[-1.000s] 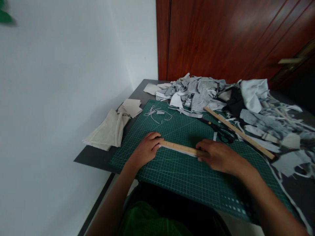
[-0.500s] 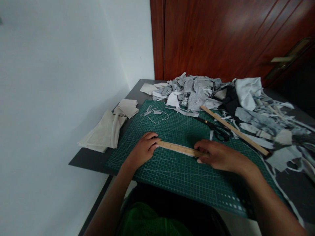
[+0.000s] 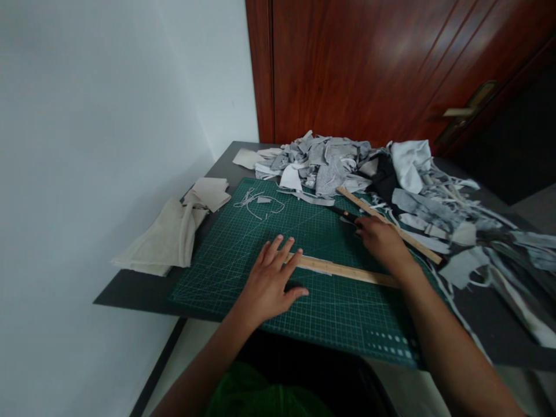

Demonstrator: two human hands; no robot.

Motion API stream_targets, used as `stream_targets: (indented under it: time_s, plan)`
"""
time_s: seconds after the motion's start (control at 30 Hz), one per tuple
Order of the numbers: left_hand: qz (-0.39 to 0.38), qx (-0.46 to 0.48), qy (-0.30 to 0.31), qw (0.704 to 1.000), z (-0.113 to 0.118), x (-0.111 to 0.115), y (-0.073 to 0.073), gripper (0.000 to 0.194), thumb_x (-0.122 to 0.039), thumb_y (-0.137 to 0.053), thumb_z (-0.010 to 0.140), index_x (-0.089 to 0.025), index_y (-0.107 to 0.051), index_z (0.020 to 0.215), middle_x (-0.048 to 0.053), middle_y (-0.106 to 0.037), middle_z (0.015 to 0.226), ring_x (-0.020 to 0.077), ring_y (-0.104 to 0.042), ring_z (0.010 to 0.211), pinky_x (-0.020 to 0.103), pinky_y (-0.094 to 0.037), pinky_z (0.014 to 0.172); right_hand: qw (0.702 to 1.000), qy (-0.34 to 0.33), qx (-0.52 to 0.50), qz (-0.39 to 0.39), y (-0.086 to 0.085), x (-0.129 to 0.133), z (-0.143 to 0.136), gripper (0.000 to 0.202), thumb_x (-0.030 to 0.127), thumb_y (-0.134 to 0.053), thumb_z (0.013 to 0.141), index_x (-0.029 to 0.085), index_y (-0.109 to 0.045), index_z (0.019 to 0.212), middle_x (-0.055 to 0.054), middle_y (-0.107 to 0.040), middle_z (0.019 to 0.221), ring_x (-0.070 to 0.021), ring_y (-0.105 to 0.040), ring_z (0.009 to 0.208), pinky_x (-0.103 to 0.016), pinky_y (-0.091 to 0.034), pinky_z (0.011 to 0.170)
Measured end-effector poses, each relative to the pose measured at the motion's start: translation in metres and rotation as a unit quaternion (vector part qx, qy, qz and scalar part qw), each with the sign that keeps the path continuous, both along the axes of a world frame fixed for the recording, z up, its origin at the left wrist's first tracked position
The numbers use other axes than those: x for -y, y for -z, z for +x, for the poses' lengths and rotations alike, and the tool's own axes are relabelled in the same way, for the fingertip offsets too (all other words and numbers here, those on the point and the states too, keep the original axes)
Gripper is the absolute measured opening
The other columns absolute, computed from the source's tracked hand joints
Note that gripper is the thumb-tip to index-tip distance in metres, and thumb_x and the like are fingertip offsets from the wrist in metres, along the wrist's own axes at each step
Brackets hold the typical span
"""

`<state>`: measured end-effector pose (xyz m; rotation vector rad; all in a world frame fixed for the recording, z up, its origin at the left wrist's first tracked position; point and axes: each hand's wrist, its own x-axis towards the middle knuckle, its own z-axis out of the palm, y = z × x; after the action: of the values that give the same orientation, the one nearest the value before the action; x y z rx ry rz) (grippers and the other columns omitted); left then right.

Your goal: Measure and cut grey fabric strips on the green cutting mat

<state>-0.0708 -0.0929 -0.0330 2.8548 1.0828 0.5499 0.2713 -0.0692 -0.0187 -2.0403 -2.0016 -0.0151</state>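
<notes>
Across the green cutting mat, pressing down with the left hand, palm down and fingers spread, thumb held well out to the side, on the left end of a near wooden ruler; beneath that ruler, showing along both edges, with a pale cloth strip; farther right, curled and closing in at the fingertips on the handles of black scissors with the right hand, blades pointing away to the left; impossible to tell, behind the knuckles, about fingers through the loops; just beyond the scissors, slanting along the edge of a heap of grey and white scraps, with a far wooden ruler; near the mat's far left corner, with loose white string around a small pale scrap; to the left, on the dark table, with folded cream cloth; on the mat, printed with a fine grid and rows of white dots near the right front corner; on the rulers, marked with graduations too small to read; no brand or label legible.
</notes>
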Motion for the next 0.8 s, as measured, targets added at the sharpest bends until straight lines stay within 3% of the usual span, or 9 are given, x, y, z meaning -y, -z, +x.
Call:
stream_targets:
  time_s: [0.1, 0.17, 0.23, 0.4, 0.53, 0.8]
  plan:
    - [-0.026, -0.021, 0.003, 0.999, 0.010, 0.010, 0.001, 0.086, -0.067, -0.063, 0.090, -0.022, -0.040, 0.158, 0.013, -0.029, 0.170, 0.0392, -0.017, 0.158, 0.065, -0.021, 0.125, 0.998, -0.037, -0.044, 0.031, -0.003, -0.001, -0.007, 0.023, 0.018, -0.058, 0.095, 0.016, -0.071, 0.114, -0.017, -0.074, 0.111, -0.0303, -0.070, 0.100, -0.039, -0.052, 0.089]
    - [-0.049, -0.033, 0.001, 0.998, 0.012, 0.012, 0.000, 0.085, -0.069, -0.059, 0.091, -0.021, -0.040, 0.158, 0.013, -0.035, 0.167, 0.0391, -0.021, 0.157, 0.066, -0.018, 0.125, 0.989, -0.111, -0.093, 0.005, -0.004, 0.001, -0.013, 0.018, 0.022, -0.059, 0.097, 0.019, -0.073, 0.107, -0.011, -0.076, 0.106, -0.0259, -0.071, 0.095, -0.034, -0.053, 0.086]
    - [-0.072, -0.039, 0.000, 0.997, 0.012, 0.012, 0.000, 0.080, -0.068, -0.056, 0.094, -0.019, -0.043, 0.156, 0.013, -0.041, 0.164, 0.0380, -0.027, 0.155, 0.065, -0.016, 0.126, 0.985, -0.140, -0.100, -0.028, -0.003, 0.002, -0.018, 0.016, 0.024, -0.059, 0.097, 0.021, -0.073, 0.104, -0.007, -0.077, 0.102, -0.0220, -0.072, 0.090, -0.030, -0.053, 0.083]
    - [-0.086, -0.029, 0.006, 0.996, 0.011, 0.009, -0.001, 0.069, -0.064, -0.053, 0.097, -0.020, -0.050, 0.151, 0.011, -0.046, 0.161, 0.0370, -0.032, 0.154, 0.065, -0.014, 0.127, 1.000, -0.016, -0.025, -0.006, 0.002, -0.002, -0.002, 0.017, 0.018, -0.058, 0.095, 0.018, -0.075, 0.099, -0.013, -0.076, 0.104, -0.0264, -0.070, 0.099, -0.034, -0.051, 0.088]
    - [-0.079, -0.030, 0.008, 0.996, 0.012, 0.009, -0.002, 0.068, -0.059, -0.060, 0.096, -0.018, -0.051, 0.150, 0.014, -0.048, 0.159, 0.0396, -0.036, 0.151, 0.069, -0.018, 0.124, 0.997, 0.073, 0.001, 0.013, 0.003, -0.005, 0.028, 0.026, 0.018, -0.056, 0.094, 0.014, -0.073, 0.114, -0.019, -0.074, 0.114, -0.0325, -0.068, 0.107, -0.041, -0.051, 0.089]
    - [-0.059, -0.004, 0.008, 0.998, 0.011, 0.011, 0.002, 0.067, -0.058, -0.061, 0.095, -0.021, -0.050, 0.150, 0.012, -0.052, 0.156, 0.0398, -0.039, 0.148, 0.068, -0.019, 0.124, 0.994, 0.110, 0.026, 0.000, 0.002, 0.004, 0.046, 0.032, 0.022, -0.061, 0.090, 0.020, -0.075, 0.118, -0.015, -0.076, 0.115, -0.0341, -0.068, 0.107, -0.043, -0.050, 0.088]
